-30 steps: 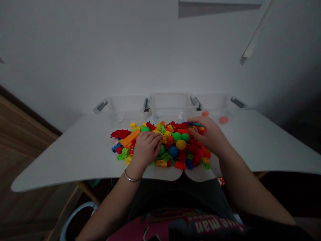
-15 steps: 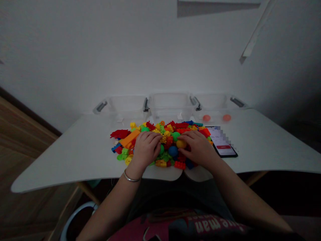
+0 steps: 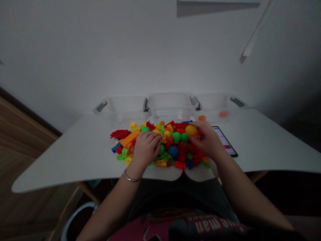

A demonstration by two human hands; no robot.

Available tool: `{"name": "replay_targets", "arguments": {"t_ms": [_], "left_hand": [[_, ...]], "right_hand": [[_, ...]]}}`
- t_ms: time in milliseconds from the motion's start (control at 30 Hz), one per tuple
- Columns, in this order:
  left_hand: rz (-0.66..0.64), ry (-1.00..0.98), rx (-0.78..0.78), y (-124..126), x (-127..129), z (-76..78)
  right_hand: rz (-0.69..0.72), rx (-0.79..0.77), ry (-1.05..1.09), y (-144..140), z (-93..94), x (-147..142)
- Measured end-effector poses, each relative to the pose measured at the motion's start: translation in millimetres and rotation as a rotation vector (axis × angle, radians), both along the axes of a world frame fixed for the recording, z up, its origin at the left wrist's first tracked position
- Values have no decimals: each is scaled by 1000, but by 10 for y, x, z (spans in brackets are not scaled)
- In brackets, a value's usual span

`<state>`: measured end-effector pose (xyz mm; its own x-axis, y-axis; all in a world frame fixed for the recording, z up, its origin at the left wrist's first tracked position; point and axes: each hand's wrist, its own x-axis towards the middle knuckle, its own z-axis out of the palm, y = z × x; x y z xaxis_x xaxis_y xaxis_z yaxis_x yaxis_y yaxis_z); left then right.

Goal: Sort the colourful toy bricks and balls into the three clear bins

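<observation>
A heap of colourful plastic building bricks (image 3: 179, 164) and balls lies near the table's front edge. My left hand (image 3: 147, 146), with a silver bangle at its wrist, rests over the heap's left part. Its fingers are stretched loosely and its thumb is apart, beside a green ball (image 3: 162, 149); what lies under the palm is hidden. My right hand (image 3: 208, 138) grips a yellow ball (image 3: 191, 130) between thumb and fingers at the heap's back right. Two green balls, one (image 3: 176, 136) beside the other (image 3: 185, 137), and a blue ball (image 3: 173, 151) lie among the bricks.
Three clear plastic bins, left (image 3: 127, 108), middle (image 3: 170, 103) and right (image 3: 213, 106), stand along the wall. Two orange balls, one (image 3: 202, 118) left of the other (image 3: 223, 114), show at the right bin. A phone (image 3: 227, 142) lies on the white table (image 3: 263, 140).
My right hand has moved back and to the right with the yellow ball, now partly covering the phone. The two orange balls have shifted slightly. My left hand stays put.
</observation>
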<state>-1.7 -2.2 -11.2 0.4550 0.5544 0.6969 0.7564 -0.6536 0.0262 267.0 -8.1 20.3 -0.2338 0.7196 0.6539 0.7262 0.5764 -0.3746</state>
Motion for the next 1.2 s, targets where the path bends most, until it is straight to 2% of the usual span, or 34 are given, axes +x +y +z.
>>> {"name": "replay_targets", "arguments": {"t_ms": [167, 300, 367, 533, 767, 1000, 1200], "left_hand": [[-1, 6, -1, -10, -29, 15], [-8, -3, 19, -16, -39, 23], [-8, -6, 19, -21, -42, 26], [-2, -9, 9, -31, -46, 36], [-4, -5, -2, -7, -18, 21], [-16, -3, 21, -7, -15, 22], [-11, -1, -2, -10, -35, 27]], "right_hand": [[-303, 198, 215, 397, 198, 458], [-401, 326, 286, 693, 268, 729], [-445, 335, 291, 820, 262, 813], [-494, 147, 240, 1061, 176, 931], [-536, -100, 9, 1258, 72, 1020], [-566, -142, -173, 1261, 27, 1023], [-508, -114, -103, 1198, 69, 1003]]}}
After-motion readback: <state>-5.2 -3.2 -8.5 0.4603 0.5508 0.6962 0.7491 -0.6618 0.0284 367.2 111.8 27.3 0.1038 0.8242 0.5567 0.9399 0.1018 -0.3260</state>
